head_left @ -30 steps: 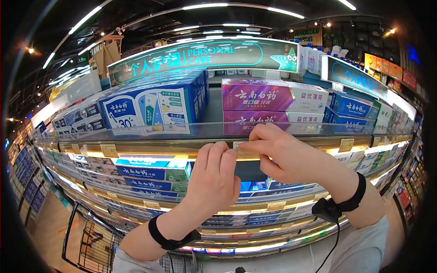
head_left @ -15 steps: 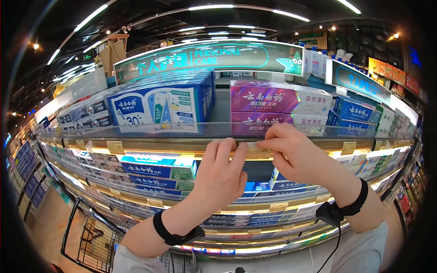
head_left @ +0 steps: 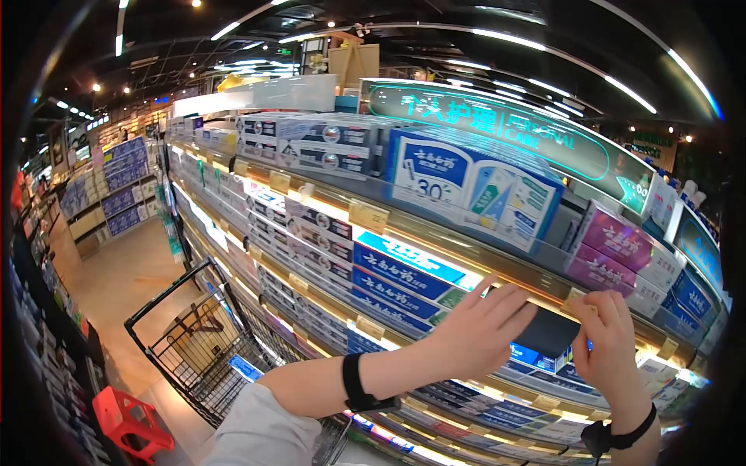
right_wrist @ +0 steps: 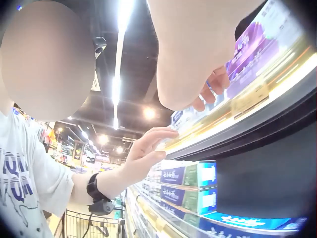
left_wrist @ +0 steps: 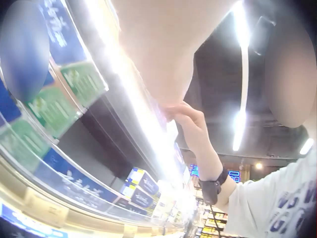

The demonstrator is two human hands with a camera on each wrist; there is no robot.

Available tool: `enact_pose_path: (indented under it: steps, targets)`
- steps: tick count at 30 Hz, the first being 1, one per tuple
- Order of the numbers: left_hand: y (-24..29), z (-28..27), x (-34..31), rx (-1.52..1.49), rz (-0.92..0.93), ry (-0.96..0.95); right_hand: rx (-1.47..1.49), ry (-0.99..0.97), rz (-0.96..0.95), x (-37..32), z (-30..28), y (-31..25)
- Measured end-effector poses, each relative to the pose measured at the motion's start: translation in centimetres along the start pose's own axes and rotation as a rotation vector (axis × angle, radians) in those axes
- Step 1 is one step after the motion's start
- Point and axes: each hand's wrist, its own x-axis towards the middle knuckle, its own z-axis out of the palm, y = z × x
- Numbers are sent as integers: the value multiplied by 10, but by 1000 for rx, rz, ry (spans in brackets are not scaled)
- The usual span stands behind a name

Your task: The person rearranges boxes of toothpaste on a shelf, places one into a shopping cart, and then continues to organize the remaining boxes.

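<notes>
In the head view, my left hand (head_left: 486,322) reaches over the lower boxes with its fingers spread and nearly straight, just below the top shelf's edge. Farther right, my right hand (head_left: 610,342) has bent fingers right at a yellowish price tag (head_left: 573,301) on that edge. Its thumb sits lower, apart from the fingertips. Above the tag, purple and white toothpaste boxes (head_left: 610,252) are stacked on the top shelf. From the right wrist view, the left hand (right_wrist: 148,148) shows its fingertips close to the shelf edge, with nothing held.
A large blue and white display pack (head_left: 470,186) stands on the top shelf. Blue toothpaste boxes (head_left: 396,276) are stacked one shelf down. To the left are a black shopping cart (head_left: 183,334) and a red stool (head_left: 132,423) on the aisle floor.
The head view has swung left, bringing the aisle and stool into sight. My left hand has come away from the price tag, its fingers straightening. The right hand stays by the tag.
</notes>
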Motion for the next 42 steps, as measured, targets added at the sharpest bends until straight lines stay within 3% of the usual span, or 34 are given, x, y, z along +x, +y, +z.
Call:
enact_pose_path:
  steps: [6,10,14,16,24,26,32,38,42]
  targets:
    - [-90,-81,-70,272,-175,264,272,66,-101,54,37,-53]
    - [-146,-135,-90,459,-321,272,298,71,-117,101,68,-87]
    - [-181,-155,-102,499,-288,213,244,103,-106,139,93,-113]
    - [-189,-158,-101,430,-268,124,212,79,-46,150,102,-121]
    - [-210,-157,-88,407,-164,256,132,51,74,167,110,-136]
    - [-212,-160,-77,389,-196,209,140,35,104,169,110,-139]
    - [-215,-164,-72,325,-191,192,101,14,103,176,102,-143]
    - [-213,-165,-77,294,-182,183,206,-14,-112,216,106,-150]
    - [-210,-165,-79,327,-199,185,259,-226,-104,244,115,-156]
